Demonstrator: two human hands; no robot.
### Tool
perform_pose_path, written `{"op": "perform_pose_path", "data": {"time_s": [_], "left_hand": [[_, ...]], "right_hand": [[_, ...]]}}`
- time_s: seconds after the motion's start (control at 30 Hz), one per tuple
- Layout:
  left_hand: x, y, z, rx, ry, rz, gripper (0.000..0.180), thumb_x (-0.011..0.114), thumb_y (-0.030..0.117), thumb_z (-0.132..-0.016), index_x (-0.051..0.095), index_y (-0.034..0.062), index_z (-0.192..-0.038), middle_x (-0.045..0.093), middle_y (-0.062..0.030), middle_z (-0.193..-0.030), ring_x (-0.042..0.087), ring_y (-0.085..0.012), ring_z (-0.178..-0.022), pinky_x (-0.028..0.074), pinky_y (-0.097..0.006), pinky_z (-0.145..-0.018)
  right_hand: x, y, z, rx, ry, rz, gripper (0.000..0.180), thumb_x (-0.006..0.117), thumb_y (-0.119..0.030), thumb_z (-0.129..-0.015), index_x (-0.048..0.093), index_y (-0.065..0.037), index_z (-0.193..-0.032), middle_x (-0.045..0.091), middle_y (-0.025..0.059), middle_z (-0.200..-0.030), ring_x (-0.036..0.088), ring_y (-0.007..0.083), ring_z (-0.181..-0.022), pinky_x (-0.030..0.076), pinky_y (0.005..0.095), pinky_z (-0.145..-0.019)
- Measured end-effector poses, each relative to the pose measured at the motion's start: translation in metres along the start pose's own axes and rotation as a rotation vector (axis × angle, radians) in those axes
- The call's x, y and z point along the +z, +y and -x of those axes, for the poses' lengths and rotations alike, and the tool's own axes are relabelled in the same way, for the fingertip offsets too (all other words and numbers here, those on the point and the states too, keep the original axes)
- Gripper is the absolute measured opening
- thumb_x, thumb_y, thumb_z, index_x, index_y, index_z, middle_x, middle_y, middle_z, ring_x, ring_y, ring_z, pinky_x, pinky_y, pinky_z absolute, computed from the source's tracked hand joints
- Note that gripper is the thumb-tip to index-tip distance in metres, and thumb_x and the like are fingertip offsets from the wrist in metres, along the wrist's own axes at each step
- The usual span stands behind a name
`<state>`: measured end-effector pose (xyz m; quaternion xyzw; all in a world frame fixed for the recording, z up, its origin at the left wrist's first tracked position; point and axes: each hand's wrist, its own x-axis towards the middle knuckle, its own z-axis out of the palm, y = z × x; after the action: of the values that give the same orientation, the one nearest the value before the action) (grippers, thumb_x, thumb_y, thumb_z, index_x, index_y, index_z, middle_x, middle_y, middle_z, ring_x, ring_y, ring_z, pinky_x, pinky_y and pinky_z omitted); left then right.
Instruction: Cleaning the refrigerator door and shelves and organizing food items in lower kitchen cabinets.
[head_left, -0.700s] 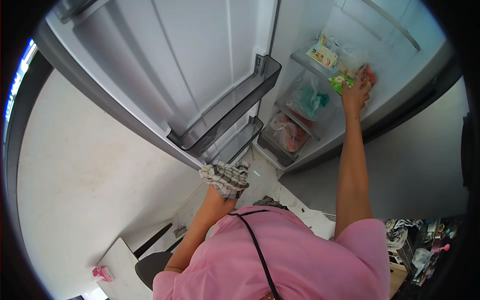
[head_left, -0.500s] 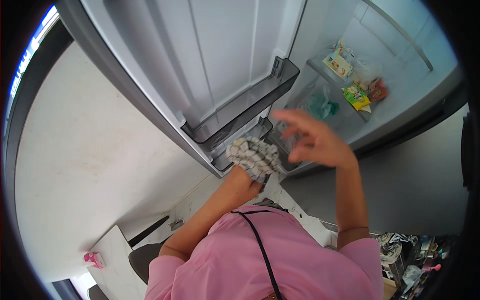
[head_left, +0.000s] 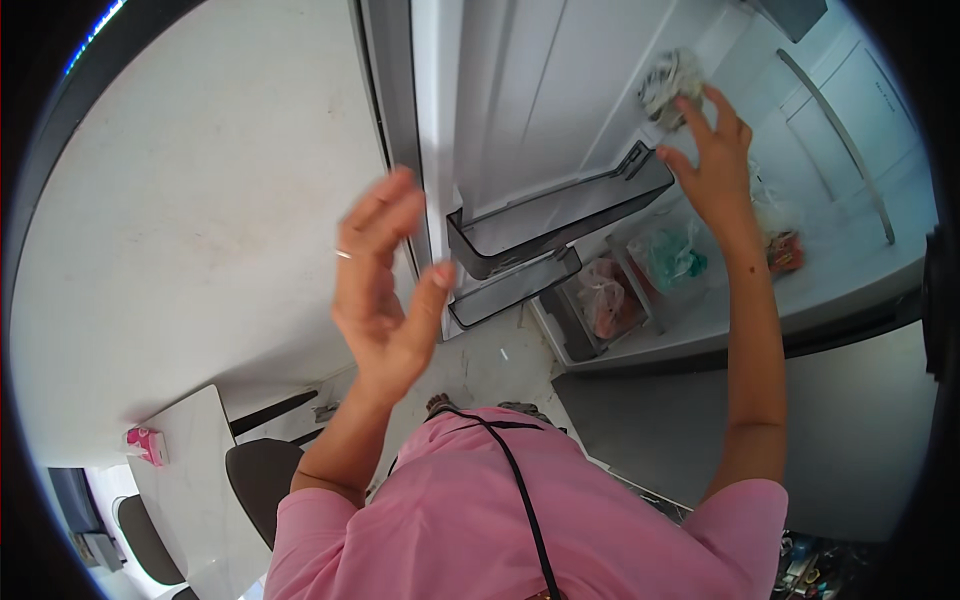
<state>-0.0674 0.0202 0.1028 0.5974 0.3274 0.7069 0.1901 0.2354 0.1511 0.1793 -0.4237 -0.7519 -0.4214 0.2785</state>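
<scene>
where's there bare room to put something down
Below the cloth, the longer door bin looks bare between its front and the door. The white tabletop shows open surface between the pink box and grey chair. The fridge bottom is crowded: green bag, clear bag.

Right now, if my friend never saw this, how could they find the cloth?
Start with the open fridge door, then find its larger see-through grey bin. Just above that bin's right end, by the right hand, is the cloth. Unlike the shiny plastic bags lower down, it's a crumpled, pale fabric bundle with dark marks.
</scene>
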Motion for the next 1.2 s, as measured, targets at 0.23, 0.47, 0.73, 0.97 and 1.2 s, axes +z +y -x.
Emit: {"op": "perform_pose_path", "data": {"time_s": [0.23,0.47,0.73,0.97,1.2], "left_hand": [[0.001,-0.048,-0.052,0.114,0.066,-0.269,0.070,0.065,0.027,-0.086,0.030,0.0043,-0.142,0.034,-0.0155,-0.140,0.038,-0.0275,-0.127,0.033,-0.042,-0.103],[0.014,-0.079,-0.057,0.145,0.094,-0.216,0.082,0.061,0.040,-0.089,0.014,0.0045,-0.146,0.029,-0.0157,-0.136,0.037,-0.0265,-0.122,0.034,-0.041,-0.101],[0.021,-0.082,-0.056,0.227,0.121,-0.224,0.077,0.055,0.043,-0.093,0.017,0.0009,-0.145,0.028,-0.0150,-0.137,0.036,-0.0252,-0.123,0.033,-0.039,-0.101],[0.028,-0.074,-0.053,0.219,0.171,-0.092,0.062,0.054,0.026,-0.094,0.027,-0.0045,-0.141,0.037,-0.0201,-0.132,0.035,-0.0292,-0.119,0.028,-0.039,-0.104],[0.013,-0.069,-0.050,0.116,0.130,-0.051,0.059,0.052,0.024,-0.096,0.027,-0.0033,-0.142,0.038,-0.0182,-0.131,0.038,-0.0264,-0.116,0.030,-0.037,-0.102]], "right_hand": [[0.066,-0.004,0.003,0.196,-0.676,-0.245,0.028,0.072,-0.013,-0.075,0.063,0.001,-0.096,0.058,0.0208,-0.102,0.060,0.0390,-0.088,0.049,0.0439,-0.080],[0.067,-0.037,-0.017,0.116,-0.968,-0.146,0.030,0.072,-0.024,-0.075,0.066,0.002,-0.087,0.064,0.0226,-0.093,0.062,0.0385,-0.090,0.050,0.0426,-0.080],[0.087,-0.043,-0.007,0.167,-1.152,-0.304,0.038,0.073,-0.033,-0.074,0.067,0.003,-0.084,0.066,0.0207,-0.079,0.065,0.0363,-0.080,0.051,0.0410,-0.076],[0.062,-0.097,-0.011,-0.009,-1.157,-0.569,0.026,0.072,-0.022,-0.073,0.065,0.003,-0.079,0.063,0.0201,-0.072,0.064,0.0336,-0.070,0.048,0.0410,-0.065],[0.057,-0.120,-0.001,-0.051,-0.838,-1.070,0.021,0.071,-0.020,-0.073,0.067,0.000,-0.079,0.064,0.0181,-0.074,0.064,0.0340,-0.072,0.048,0.0411,-0.066]]}}
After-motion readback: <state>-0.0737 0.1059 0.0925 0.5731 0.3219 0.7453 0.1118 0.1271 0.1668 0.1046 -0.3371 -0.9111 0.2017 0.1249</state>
